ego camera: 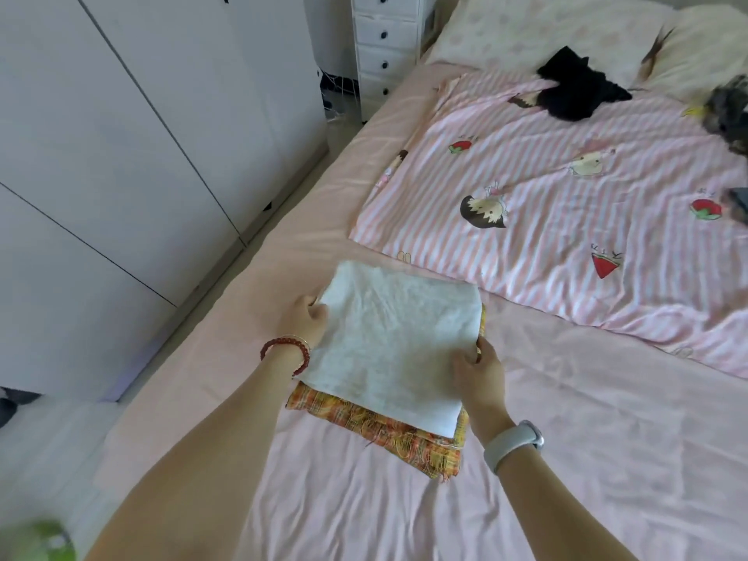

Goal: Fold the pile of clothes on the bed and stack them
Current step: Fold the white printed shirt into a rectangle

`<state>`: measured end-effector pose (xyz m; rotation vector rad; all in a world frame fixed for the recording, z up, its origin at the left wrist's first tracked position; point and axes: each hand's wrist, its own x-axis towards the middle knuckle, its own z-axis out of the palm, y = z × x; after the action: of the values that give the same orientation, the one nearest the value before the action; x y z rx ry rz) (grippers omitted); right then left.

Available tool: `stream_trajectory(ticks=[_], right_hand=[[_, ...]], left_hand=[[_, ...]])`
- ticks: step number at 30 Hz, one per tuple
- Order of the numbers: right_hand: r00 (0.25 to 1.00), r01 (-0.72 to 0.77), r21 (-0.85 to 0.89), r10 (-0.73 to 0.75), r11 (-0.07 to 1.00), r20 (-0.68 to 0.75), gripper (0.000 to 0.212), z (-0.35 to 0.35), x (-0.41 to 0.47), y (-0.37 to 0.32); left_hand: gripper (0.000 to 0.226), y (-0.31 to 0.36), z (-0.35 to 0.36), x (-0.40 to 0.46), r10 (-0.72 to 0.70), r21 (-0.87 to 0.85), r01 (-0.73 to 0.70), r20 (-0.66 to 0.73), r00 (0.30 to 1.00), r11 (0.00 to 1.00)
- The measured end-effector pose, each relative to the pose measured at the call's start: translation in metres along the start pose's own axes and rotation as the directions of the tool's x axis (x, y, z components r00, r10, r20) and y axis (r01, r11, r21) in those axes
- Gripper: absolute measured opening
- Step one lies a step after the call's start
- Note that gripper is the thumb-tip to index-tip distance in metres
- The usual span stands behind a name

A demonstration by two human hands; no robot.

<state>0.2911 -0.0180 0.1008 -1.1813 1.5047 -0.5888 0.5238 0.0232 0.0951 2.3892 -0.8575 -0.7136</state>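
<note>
Near middle of the bed: folded white cloth sits on a folded orange plaid cloth, long side running near-right to far-left. Left hand and right hand pinch its side edges. Black garment lies far right on the striped blanket.
</note>
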Motion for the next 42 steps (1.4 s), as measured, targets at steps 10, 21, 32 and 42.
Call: stream_trajectory(ticks=[10,21,32,42], right_hand=[[0.990,0.106,-0.136,-0.117,0.985,-0.075,0.052,-0.006,-0.017,0.000],[0.838,0.443,-0.785,-0.513,0.434,0.189,0.052,0.018,-0.013,0.027],[0.889,0.380,-0.704,-0.446,0.599,0.100,0.069,-0.037,-0.082,0.002],[0.844,0.060,-0.628,-0.375,0.776,-0.383,0.049,-0.186,-0.302,0.094]], left_hand=[[0.026,0.004,0.004,0.002,0.174,-0.108,-0.184,-0.102,0.980,0.977],[0.058,0.003,0.037,-0.035,0.510,0.604,-0.516,0.202,0.836,0.607],[0.052,0.048,0.003,-0.113,0.500,0.506,-0.539,0.226,0.836,0.674],[0.038,0.041,0.018,-0.324,0.708,0.174,-0.751,0.254,0.659,0.637]])
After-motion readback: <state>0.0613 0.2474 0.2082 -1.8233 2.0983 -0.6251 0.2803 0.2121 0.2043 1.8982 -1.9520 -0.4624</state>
